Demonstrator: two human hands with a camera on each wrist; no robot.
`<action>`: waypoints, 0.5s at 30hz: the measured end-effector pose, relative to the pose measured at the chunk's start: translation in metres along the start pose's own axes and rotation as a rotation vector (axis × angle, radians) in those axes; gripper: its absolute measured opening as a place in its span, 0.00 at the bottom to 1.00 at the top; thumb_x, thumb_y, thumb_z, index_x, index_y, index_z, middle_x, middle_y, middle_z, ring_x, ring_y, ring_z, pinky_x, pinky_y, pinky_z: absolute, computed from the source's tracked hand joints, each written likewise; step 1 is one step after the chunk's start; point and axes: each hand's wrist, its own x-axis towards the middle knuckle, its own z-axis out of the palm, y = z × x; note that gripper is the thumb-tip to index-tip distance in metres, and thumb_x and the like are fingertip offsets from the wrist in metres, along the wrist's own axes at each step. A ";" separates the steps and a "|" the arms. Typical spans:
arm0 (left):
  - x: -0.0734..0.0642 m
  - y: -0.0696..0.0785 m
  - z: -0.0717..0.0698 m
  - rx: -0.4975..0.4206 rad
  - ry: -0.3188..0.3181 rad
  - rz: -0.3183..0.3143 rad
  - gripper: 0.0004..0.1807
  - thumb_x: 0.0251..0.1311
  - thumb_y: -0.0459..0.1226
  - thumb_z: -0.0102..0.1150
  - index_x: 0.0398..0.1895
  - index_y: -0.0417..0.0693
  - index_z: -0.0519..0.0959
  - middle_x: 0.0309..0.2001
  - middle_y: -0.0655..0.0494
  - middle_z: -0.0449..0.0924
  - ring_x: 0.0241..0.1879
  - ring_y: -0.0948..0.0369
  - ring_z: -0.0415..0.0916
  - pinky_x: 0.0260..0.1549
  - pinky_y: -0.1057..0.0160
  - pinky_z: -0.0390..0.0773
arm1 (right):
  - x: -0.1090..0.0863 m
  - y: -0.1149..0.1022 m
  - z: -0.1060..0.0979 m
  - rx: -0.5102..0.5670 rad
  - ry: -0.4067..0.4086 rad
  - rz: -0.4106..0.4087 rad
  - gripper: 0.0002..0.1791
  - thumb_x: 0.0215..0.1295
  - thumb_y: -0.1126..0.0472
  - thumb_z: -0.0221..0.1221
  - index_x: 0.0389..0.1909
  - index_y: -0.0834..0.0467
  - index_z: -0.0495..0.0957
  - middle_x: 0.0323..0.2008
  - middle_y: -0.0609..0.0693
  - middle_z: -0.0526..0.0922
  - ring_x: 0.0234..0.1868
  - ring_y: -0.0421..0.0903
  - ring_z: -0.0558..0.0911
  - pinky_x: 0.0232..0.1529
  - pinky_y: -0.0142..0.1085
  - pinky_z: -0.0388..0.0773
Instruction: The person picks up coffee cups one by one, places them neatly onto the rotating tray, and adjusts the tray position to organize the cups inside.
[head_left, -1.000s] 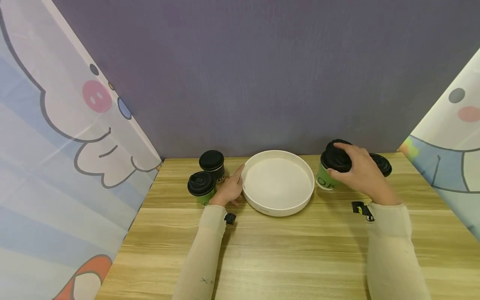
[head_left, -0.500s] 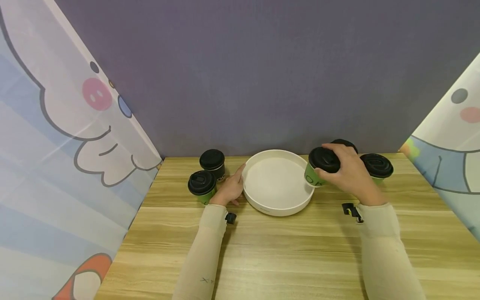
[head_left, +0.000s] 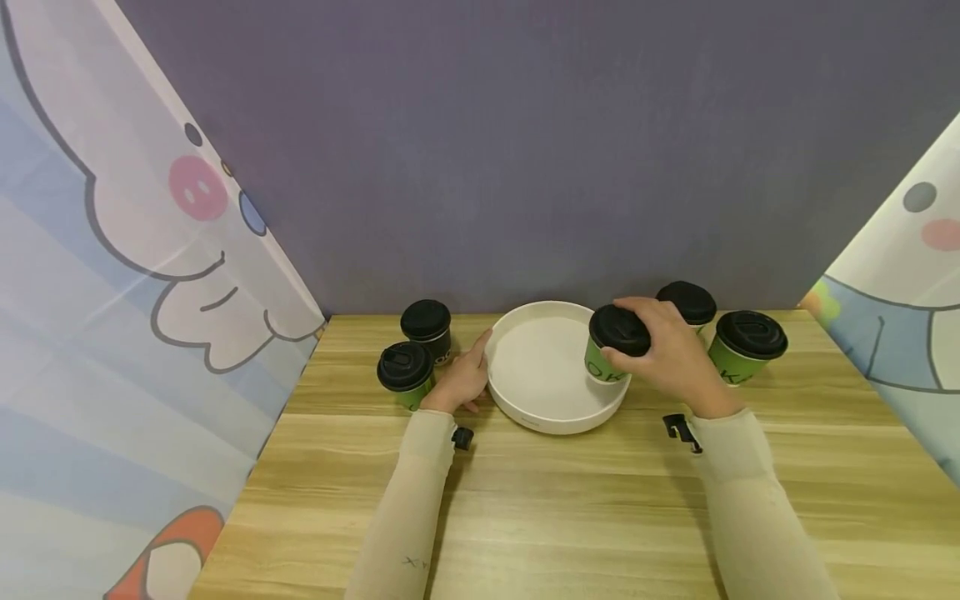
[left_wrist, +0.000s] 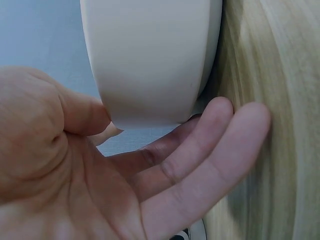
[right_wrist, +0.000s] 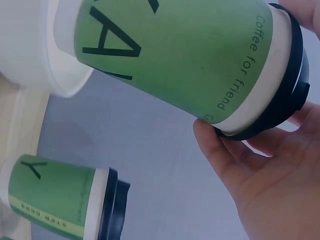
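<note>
From the head view, the right hand is clamped on a green cup with a black lid, its thumb and fingers curled round the lid; that cup is over the right side of a round white tray, hiding part of its rim. Whether the cup's base touches the tray floor cannot be told. The left hand lies at the tray's left edge, fingers apart and relaxed, the index finger reaching along the outer wall. Just left of that hand are a dark lidded cup and, nearer the person, a second green cup. Beyond the right hand there is a third green cup, with a partly hidden cup behind it near the grey backdrop. All of this is on a wood-grained tabletop. From the left wrist, the thumb touches the tray's wall, while the other fingers extend loosely beneath its edge, next to the tabletop. From the right wrist, the fingers grip the held cup around its lid; its sleeve reads "Coffee for friend", and its base is close by the tray's rim. Another lidded green cup is well apart, lower in that view.
</note>
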 end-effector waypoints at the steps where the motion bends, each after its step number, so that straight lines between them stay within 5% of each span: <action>1: 0.001 0.000 0.000 0.001 0.000 0.001 0.30 0.84 0.43 0.30 0.84 0.71 0.43 0.33 0.42 0.76 0.26 0.51 0.77 0.16 0.55 0.83 | 0.001 -0.001 0.002 0.004 -0.001 -0.010 0.39 0.59 0.50 0.73 0.70 0.57 0.72 0.68 0.59 0.74 0.63 0.60 0.71 0.59 0.62 0.71; 15: 0.002 -0.001 0.000 -0.009 0.001 0.007 0.30 0.84 0.43 0.31 0.84 0.70 0.44 0.35 0.42 0.75 0.26 0.52 0.77 0.16 0.55 0.83 | 0.004 -0.014 0.029 0.027 -0.044 -0.112 0.40 0.58 0.49 0.74 0.68 0.58 0.72 0.67 0.61 0.75 0.68 0.63 0.70 0.65 0.61 0.69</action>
